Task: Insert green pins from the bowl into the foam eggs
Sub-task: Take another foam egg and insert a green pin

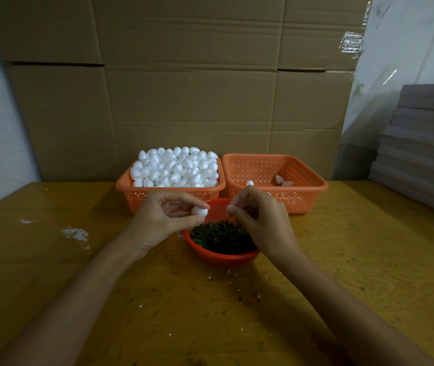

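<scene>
My left hand [165,220] pinches one white foam egg [199,211] between thumb and fingers, just above the far rim of the red bowl [223,258]. The bowl holds a heap of green pins [221,237]. My right hand [259,220] hovers over the bowl's right side. Its thumb and forefinger are pinched together a short way right of the egg, on what looks like a thin green pin, barely visible. The egg and the right fingertips are apart.
An orange basket [136,192] heaped with white foam eggs [176,167] stands behind the bowl at the left. A second orange basket [308,192] at the right holds a few eggs [283,180]. Cardboard boxes [184,101] wall the back; grey sheets [421,154] are stacked at right.
</scene>
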A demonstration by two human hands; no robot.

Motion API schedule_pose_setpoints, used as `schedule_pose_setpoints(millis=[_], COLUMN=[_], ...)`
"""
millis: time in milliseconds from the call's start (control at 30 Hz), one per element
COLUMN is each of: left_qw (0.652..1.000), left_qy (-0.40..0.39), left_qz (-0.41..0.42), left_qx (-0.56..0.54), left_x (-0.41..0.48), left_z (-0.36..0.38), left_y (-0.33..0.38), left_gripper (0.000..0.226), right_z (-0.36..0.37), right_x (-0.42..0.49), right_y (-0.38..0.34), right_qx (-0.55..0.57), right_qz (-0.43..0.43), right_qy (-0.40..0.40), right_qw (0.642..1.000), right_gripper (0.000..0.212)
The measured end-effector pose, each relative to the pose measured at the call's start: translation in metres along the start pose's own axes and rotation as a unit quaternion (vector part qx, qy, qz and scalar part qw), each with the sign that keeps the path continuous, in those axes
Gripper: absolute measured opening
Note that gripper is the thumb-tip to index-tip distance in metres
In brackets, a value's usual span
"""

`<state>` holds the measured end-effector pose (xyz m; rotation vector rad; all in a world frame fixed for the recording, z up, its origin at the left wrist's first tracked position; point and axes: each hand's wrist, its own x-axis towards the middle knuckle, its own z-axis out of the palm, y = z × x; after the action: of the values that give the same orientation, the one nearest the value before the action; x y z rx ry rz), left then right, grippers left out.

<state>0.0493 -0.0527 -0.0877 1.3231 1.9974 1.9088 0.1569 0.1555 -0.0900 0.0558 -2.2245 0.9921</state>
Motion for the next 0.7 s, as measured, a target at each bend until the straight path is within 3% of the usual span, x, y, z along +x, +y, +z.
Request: schedule_pose_setpoints(millis=[400,700], left_qw=[1.000,1.000], left_qy=[0.012,0.016], left_qz=[-0.016,-0.021], left_qx=[0.006,0.003], left_x=[0.0021,0.0023], left_z=[-0.0017,-0.0009], left_y=[-0.0053,-0.0063], left_gripper=[0.025,0.027], right_z=[0.0011,0.0034], right_x=[-0.0017,-0.0010], right_y=[0.0009,0.0037], right_qx=[0.015,0.015], right_qz=[0.038,0.040], right_qy=[-0.042,-0.057], right_qw=[0.998,0.997], right_gripper=[0.017,0.009])
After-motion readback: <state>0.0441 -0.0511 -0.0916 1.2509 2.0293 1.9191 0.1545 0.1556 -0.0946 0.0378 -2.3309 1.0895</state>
